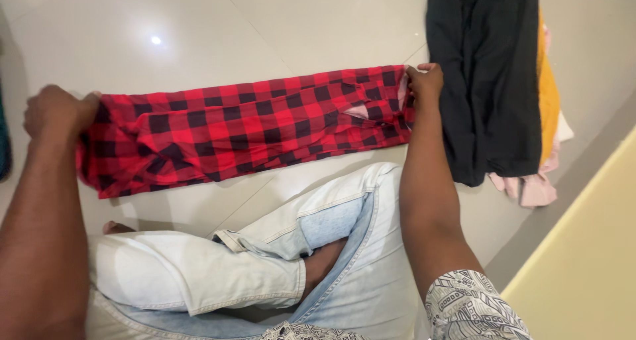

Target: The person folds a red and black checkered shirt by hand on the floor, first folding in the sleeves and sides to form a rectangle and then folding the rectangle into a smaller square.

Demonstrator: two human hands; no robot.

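A red and black checked shirt [245,128] lies folded into a long strip on the pale tiled floor [218,28]. My left hand [56,111] grips its left end, fingers closed on the cloth. At the strip's right end, my right hand [424,81] pinches the upper corner. My crossed legs in light blue jeans [265,260] sit just below the shirt.
A stack of folded clothes lies at the upper right: a black garment [487,75] on top, an orange one [548,95] and a pink one [530,187] beneath. A yellow wall [589,267] runs along the right. A dark teal cloth edge [4,148] shows at far left.
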